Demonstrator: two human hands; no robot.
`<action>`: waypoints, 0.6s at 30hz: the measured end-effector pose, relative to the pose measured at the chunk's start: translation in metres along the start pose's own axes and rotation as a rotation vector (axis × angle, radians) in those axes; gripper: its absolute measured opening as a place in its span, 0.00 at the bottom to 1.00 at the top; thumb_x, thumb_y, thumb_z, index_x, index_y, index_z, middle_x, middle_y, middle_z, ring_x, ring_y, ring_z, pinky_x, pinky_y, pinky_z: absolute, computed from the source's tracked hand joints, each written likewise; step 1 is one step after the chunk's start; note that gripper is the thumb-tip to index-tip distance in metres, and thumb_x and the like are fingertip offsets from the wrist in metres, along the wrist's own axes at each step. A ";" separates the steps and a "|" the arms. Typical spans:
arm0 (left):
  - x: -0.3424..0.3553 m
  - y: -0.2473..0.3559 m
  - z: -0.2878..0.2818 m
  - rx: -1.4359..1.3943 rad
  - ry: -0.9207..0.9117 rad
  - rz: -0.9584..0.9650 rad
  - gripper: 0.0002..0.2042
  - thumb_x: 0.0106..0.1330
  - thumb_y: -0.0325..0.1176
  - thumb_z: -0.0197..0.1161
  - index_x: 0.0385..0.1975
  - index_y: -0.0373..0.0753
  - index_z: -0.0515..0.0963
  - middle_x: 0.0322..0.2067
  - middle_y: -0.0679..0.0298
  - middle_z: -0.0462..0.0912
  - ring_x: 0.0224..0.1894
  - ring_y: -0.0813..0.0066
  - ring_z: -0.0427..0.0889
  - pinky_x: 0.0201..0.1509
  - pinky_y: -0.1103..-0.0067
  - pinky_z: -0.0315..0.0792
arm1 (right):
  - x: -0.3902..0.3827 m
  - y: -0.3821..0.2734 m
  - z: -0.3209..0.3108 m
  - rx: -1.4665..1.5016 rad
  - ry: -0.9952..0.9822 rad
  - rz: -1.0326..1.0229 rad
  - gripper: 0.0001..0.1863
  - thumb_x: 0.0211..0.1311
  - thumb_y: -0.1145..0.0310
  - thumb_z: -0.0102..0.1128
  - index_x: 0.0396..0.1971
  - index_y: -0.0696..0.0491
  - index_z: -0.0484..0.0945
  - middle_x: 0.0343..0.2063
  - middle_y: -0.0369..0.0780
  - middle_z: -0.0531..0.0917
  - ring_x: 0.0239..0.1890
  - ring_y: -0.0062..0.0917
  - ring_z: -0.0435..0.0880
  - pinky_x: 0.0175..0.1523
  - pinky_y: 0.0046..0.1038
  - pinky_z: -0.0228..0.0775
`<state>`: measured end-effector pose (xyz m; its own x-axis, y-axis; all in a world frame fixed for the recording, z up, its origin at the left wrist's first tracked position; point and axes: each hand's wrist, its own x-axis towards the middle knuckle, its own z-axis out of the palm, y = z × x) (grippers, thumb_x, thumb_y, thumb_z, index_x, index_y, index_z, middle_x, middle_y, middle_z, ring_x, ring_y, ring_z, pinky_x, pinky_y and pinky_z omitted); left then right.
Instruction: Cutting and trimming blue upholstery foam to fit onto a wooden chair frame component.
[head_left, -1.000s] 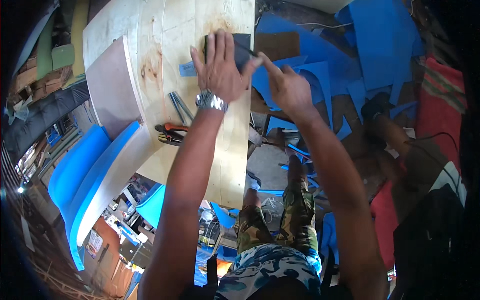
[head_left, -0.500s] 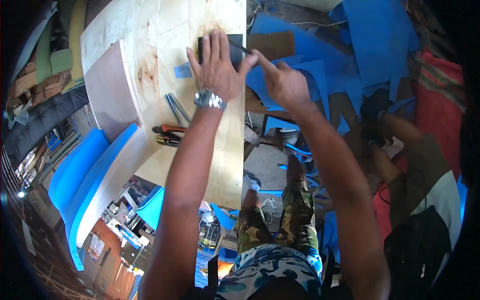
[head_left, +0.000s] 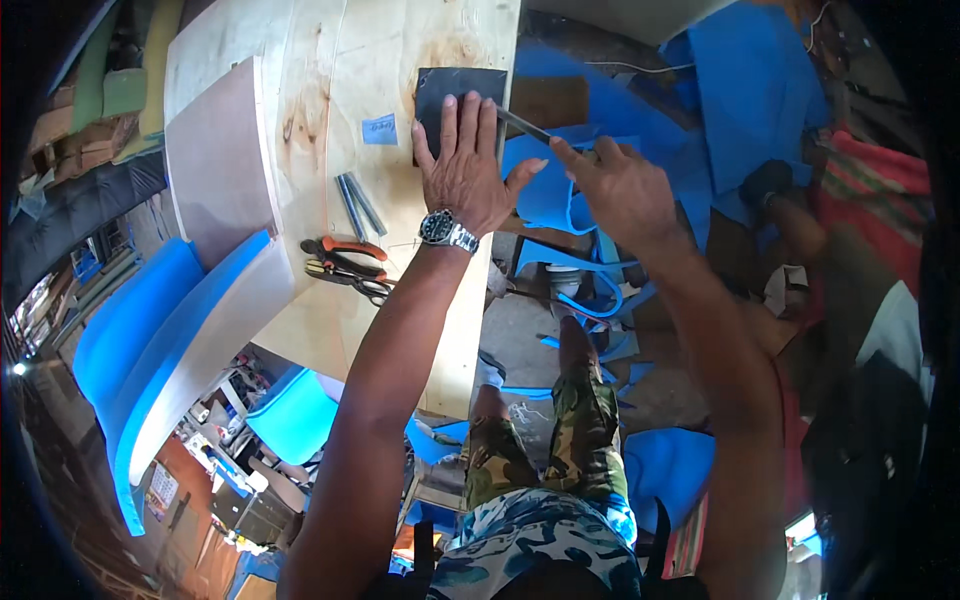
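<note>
A black flat sheet lies on the pale plywood bench at its far right corner. My left hand, with a metal watch on the wrist, rests on it, fingers stretched out and thumb apart. Closed round the hidden handle of what looks like a knife, my right hand is out past the bench's right edge. The knife's long narrow blade reaches back to the sheet, its tip beside my left fingertips. Left of my forearm lie orange-handled pliers, scissors and two slim metal bars.
A blue paper scrap lies near the sheet. Curved blue foam-covered panels lean at the bench's left side, by a thin board. Blue foam offcuts litter the floor to the right, where another person's arm shows.
The blade and my right hand have moved right and nearer to me, away from my left thumb. More of the black sheet shows. The view has shifted slightly.
</note>
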<state>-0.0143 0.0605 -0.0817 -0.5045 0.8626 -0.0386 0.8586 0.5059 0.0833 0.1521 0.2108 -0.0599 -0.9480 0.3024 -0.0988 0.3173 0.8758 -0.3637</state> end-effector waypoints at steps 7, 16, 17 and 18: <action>-0.019 -0.038 -0.003 0.019 0.028 0.061 0.47 0.62 0.74 0.50 0.71 0.39 0.65 0.74 0.60 0.60 0.77 0.60 0.54 0.75 0.43 0.37 | 0.014 -0.036 0.009 0.078 -0.141 -0.033 0.28 0.60 0.56 0.67 0.61 0.44 0.76 0.33 0.44 0.82 0.33 0.36 0.86 0.36 0.38 0.82; -0.028 -0.039 -0.036 0.058 -0.170 -0.087 0.45 0.66 0.69 0.50 0.73 0.39 0.60 0.75 0.58 0.58 0.79 0.56 0.47 0.75 0.41 0.35 | 0.003 -0.061 0.017 0.159 0.015 0.088 0.33 0.61 0.54 0.66 0.66 0.43 0.71 0.34 0.39 0.80 0.36 0.34 0.81 0.35 0.37 0.80; -0.022 -0.026 -0.029 -0.009 -0.072 -0.032 0.44 0.66 0.67 0.52 0.73 0.39 0.59 0.75 0.58 0.58 0.79 0.55 0.49 0.75 0.41 0.34 | -0.004 -0.046 0.010 0.147 0.075 0.058 0.35 0.59 0.51 0.67 0.66 0.43 0.71 0.34 0.38 0.79 0.35 0.34 0.81 0.34 0.37 0.80; -0.018 -0.016 -0.021 -0.056 0.008 0.030 0.43 0.66 0.65 0.54 0.74 0.40 0.58 0.75 0.58 0.58 0.78 0.54 0.50 0.75 0.41 0.34 | -0.011 -0.034 0.005 0.086 0.147 0.035 0.36 0.57 0.49 0.68 0.66 0.43 0.71 0.33 0.38 0.78 0.34 0.33 0.81 0.32 0.36 0.80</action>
<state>-0.0210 0.0370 -0.0612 -0.4798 0.8769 -0.0279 0.8667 0.4787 0.1403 0.1515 0.1753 -0.0514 -0.9210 0.3890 0.0215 0.3404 0.8305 -0.4409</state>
